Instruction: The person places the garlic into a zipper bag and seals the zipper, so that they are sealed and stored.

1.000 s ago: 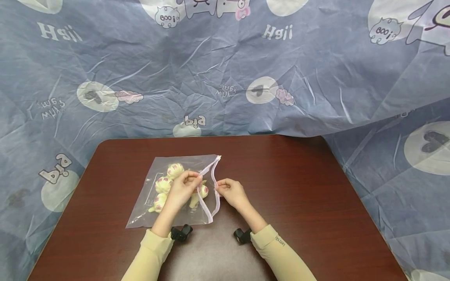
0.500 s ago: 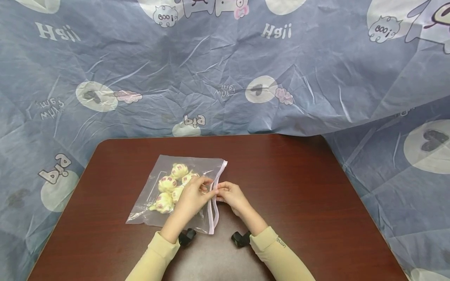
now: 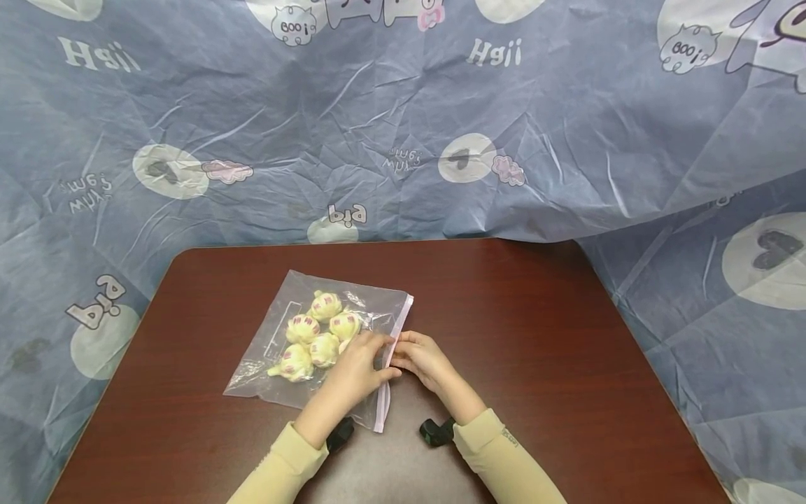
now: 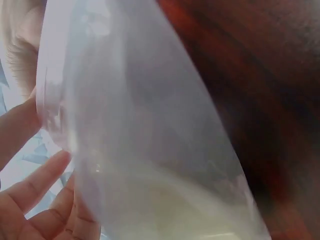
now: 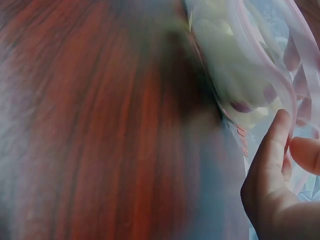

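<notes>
A clear zip bag (image 3: 264, 364) lies on the table with its pinkish zip strip (image 3: 403, 315) toward the right. Several cream garlic bulbs (image 3: 294, 364) with purple marks sit inside it. My right hand (image 3: 425, 358) pinches the strip's edge between thumb and fingers, as the right wrist view shows too. Over the bag's right part, my left hand (image 3: 359, 371) reaches to the strip; its thumb stands apart from its forefinger. The left fingers (image 4: 47, 175) touch the plastic in the left wrist view. Part of the garlic is hidden under the left hand.
The dark red-brown table (image 3: 535, 336) extends around the bag on every side. A grey-blue printed cloth (image 3: 403, 105) hangs behind and beside it. Black wrist-camera mounts (image 3: 434, 432) sit under both forearms.
The gaping bag mouth has flattened, its strip edges coming together. Its mouth end swung slightly right and nearer. My left hand moved right and down, its thumb parting from the strip.
</notes>
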Available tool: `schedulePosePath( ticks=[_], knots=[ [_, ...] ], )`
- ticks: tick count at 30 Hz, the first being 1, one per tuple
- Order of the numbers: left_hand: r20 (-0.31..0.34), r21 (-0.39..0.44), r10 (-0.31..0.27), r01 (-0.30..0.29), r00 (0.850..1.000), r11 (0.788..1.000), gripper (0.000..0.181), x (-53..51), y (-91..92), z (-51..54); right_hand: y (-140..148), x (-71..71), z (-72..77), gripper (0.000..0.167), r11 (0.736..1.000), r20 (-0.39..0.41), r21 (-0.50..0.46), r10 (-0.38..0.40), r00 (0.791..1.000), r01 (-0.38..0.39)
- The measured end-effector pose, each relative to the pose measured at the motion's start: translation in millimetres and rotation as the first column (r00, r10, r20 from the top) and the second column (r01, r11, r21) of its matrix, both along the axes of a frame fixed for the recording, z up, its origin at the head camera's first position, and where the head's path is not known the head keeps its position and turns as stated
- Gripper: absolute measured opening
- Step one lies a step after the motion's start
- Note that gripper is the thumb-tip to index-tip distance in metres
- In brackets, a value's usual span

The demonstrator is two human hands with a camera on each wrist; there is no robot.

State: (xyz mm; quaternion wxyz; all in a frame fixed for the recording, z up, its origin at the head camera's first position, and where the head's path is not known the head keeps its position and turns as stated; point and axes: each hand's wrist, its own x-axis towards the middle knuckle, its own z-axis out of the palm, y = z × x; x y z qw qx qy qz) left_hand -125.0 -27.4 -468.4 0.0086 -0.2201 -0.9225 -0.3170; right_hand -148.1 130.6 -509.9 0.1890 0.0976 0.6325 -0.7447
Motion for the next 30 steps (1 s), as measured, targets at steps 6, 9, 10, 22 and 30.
schedulePosePath(
  ticks=[6, 9, 10, 22, 30],
  knots=[
    [0.016, -0.042, -0.031, 0.031, 0.999, 0.999, 0.054, 4.7, -1.6, -4.8, 3.3, 1.4, -2.8, 0.029, 0.999, -0.036, 0.04, -0.005, 0.999, 0.006],
    [0.005, -0.048, -0.043, 0.043, 0.999, 0.998, 0.056, 6.4, -2.4, -8.1, 5.4, 0.6, -4.1, 0.036, 0.999, -0.031, 0.025, -0.046, 0.998, 0.047],
    [-0.007, -0.055, -0.048, 0.047, 0.999, 0.997, 0.056, 7.0, -2.7, -9.0, 5.9, -0.2, -4.0, 0.039, 0.998, -0.02, 0.008, -0.065, 0.998, 0.065],
    [-0.058, -0.057, -0.104, 0.101, 0.993, 0.993, 0.054, 10.4, -6.7, -12.7, 5.7, -14.1, -3.2, 0.031, 0.991, 0.024, 0.029, -0.134, 0.991, 0.134],
    [-0.057, -0.083, -0.186, 0.181, 0.981, 0.98, 0.047, 9.1, -14.8, -11.3, 5.2, -13.8, -10.8, 0.017, 0.989, 0.021, 0.049, -0.14, 0.99, 0.139]
  ],
)
